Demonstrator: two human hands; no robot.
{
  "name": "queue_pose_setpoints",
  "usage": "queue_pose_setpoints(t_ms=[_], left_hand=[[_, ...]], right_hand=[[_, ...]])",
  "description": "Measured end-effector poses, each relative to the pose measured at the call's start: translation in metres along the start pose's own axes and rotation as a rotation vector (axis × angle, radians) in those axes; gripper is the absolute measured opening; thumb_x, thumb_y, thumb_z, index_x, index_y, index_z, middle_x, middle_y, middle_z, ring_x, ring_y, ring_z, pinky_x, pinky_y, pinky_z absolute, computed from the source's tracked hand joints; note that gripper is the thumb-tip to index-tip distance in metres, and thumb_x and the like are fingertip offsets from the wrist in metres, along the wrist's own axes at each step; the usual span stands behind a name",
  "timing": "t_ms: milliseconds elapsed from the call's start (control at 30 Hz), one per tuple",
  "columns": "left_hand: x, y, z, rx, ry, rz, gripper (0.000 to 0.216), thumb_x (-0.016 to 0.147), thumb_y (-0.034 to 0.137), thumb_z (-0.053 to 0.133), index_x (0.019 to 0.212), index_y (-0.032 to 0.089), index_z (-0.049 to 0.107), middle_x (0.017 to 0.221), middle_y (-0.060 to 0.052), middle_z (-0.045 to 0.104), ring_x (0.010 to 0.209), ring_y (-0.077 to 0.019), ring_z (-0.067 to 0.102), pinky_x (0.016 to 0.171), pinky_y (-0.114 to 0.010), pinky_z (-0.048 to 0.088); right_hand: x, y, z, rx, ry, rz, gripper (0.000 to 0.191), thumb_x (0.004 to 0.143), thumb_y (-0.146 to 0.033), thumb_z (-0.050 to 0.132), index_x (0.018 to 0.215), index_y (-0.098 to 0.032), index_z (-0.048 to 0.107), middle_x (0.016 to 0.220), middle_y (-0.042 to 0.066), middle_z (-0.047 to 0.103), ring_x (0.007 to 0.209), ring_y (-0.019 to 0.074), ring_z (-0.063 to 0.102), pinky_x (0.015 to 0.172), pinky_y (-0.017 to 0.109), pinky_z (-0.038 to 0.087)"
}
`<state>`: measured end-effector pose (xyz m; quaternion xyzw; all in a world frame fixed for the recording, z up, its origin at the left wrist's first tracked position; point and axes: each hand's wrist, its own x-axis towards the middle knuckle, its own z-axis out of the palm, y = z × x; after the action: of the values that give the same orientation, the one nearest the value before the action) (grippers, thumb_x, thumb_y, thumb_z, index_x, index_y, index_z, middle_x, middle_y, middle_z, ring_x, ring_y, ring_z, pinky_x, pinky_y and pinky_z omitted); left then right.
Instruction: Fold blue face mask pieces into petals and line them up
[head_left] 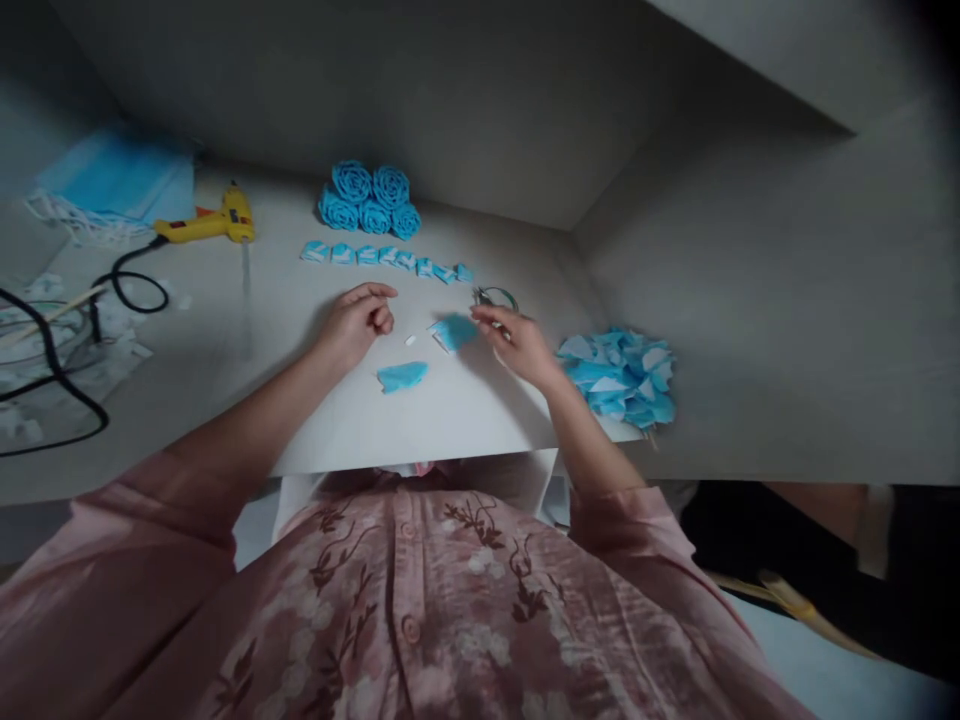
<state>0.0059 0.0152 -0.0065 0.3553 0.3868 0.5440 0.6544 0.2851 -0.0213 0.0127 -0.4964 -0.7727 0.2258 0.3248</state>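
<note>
My left hand (358, 320) hovers over the table with its index finger stretched out and the other fingers loosely curled; nothing shows in it. On the other side, my right hand (519, 342) has its fingers apart and appears to hold nothing. Beside its fingertips lies a folded blue-and-white piece (454, 332), partly in shadow. Nearer to me is a loose blue cut piece (403, 376), and a tiny white scrap (410, 340) lies between the hands. Scissors (496, 297) rest just behind my right hand, partly covered by it.
Several blue rosettes (373, 202) are stacked at the back, behind a row of small folded blue pieces (388, 257). A yellow glue gun (214, 220) with a black cord and blue face masks (120, 180) lie left. Blue-and-white cut pieces (622, 380) are heaped right, near the wall.
</note>
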Motion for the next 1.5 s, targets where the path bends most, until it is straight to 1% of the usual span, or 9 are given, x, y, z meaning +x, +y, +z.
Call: queue_pose_setpoints(t_ms=[167, 400, 500, 600, 833, 1000, 1167, 1367, 1500], left_hand=[[-0.006, -0.001, 0.002, 0.172, -0.108, 0.028, 0.017, 0.08, 0.017, 0.062, 0.094, 0.017, 0.072, 0.05, 0.004, 0.055, 0.049, -0.0133, 0.053, 0.054, -0.026, 0.038], [-0.01, -0.006, 0.005, 0.414, -0.254, 0.079, 0.019, 0.08, 0.023, 0.069, 0.095, 0.015, 0.077, 0.068, -0.002, 0.073, 0.064, -0.0158, 0.067, 0.068, -0.029, 0.051], [-0.011, -0.007, 0.007, 0.46, -0.26, 0.142, 0.017, 0.08, 0.025, 0.072, 0.092, 0.014, 0.078, 0.074, -0.004, 0.075, 0.071, -0.0156, 0.067, 0.078, -0.03, 0.052], [-0.011, -0.006, 0.009, 0.414, -0.23, 0.164, 0.02, 0.08, 0.028, 0.071, 0.094, 0.015, 0.077, 0.074, -0.005, 0.073, 0.07, -0.0166, 0.065, 0.074, -0.031, 0.05], [-0.002, -0.001, 0.002, 0.323, -0.08, 0.157, 0.025, 0.077, 0.03, 0.066, 0.097, 0.018, 0.073, 0.071, -0.002, 0.067, 0.06, -0.0144, 0.055, 0.061, -0.028, 0.038], [0.01, -0.014, -0.015, 0.779, -0.109, 0.3, 0.011, 0.073, 0.025, 0.074, 0.082, 0.021, 0.079, 0.073, -0.003, 0.066, 0.067, -0.0174, 0.052, 0.069, -0.031, 0.036], [0.015, -0.026, -0.021, 1.069, -0.221, 0.479, 0.006, 0.073, 0.028, 0.085, 0.072, 0.027, 0.079, 0.075, -0.004, 0.063, 0.078, -0.024, 0.055, 0.08, -0.034, 0.039], [0.01, -0.028, -0.012, 1.289, -0.22, 0.46, 0.017, 0.085, 0.02, 0.069, 0.07, 0.025, 0.072, 0.078, -0.007, 0.068, 0.083, -0.0273, 0.06, 0.087, -0.039, 0.044], [0.002, -0.002, -0.007, 1.497, -0.303, 0.388, 0.017, 0.092, 0.017, 0.059, 0.088, 0.018, 0.075, 0.1, -0.013, 0.078, 0.101, -0.0292, 0.067, 0.094, -0.039, 0.047]], right_hand=[[-0.051, -0.019, 0.025, 0.074, 0.044, 0.1, 0.037, 0.101, -0.038, 0.055, 0.127, -0.023, 0.077, 0.127, 0.011, 0.081, 0.115, 0.0242, 0.076, 0.09, 0.038, 0.06], [-0.09, -0.02, 0.052, 0.235, 0.191, 0.279, 0.04, 0.096, -0.045, 0.061, 0.126, -0.023, 0.077, 0.117, 0.009, 0.084, 0.1, 0.023, 0.077, 0.094, 0.04, 0.061], [-0.088, -0.006, 0.039, 0.16, 0.301, 0.268, 0.04, 0.098, -0.045, 0.058, 0.126, -0.022, 0.076, 0.118, 0.009, 0.084, 0.103, 0.0233, 0.077, 0.098, 0.04, 0.061], [-0.076, 0.007, 0.016, -0.144, 0.355, 0.252, 0.039, 0.101, -0.032, 0.051, 0.128, -0.019, 0.075, 0.123, 0.012, 0.081, 0.107, 0.0243, 0.076, 0.102, 0.042, 0.059], [-0.044, 0.012, -0.008, -0.561, 0.197, 0.358, 0.048, 0.097, -0.016, 0.055, 0.143, -0.013, 0.069, 0.139, 0.021, 0.073, 0.119, 0.0329, 0.072, 0.105, 0.042, 0.055], [-0.031, 0.009, -0.005, -0.631, 0.094, 0.412, 0.048, 0.1, -0.021, 0.059, 0.147, -0.013, 0.067, 0.132, 0.022, 0.075, 0.111, 0.0344, 0.075, 0.097, 0.041, 0.057], [-0.03, 0.015, 0.007, -0.632, 0.119, 0.375, 0.045, 0.101, -0.02, 0.055, 0.143, -0.009, 0.069, 0.134, 0.024, 0.074, 0.12, 0.0372, 0.07, 0.105, 0.045, 0.054], [-0.034, 0.031, 0.013, -0.583, 0.188, 0.329, 0.045, 0.099, -0.018, 0.057, 0.141, -0.011, 0.071, 0.131, 0.022, 0.075, 0.12, 0.036, 0.068, 0.108, 0.048, 0.053], [-0.037, 0.041, 0.011, -0.537, 0.238, 0.291, 0.047, 0.096, -0.02, 0.058, 0.14, -0.011, 0.07, 0.127, 0.022, 0.077, 0.116, 0.0354, 0.068, 0.106, 0.049, 0.053]])
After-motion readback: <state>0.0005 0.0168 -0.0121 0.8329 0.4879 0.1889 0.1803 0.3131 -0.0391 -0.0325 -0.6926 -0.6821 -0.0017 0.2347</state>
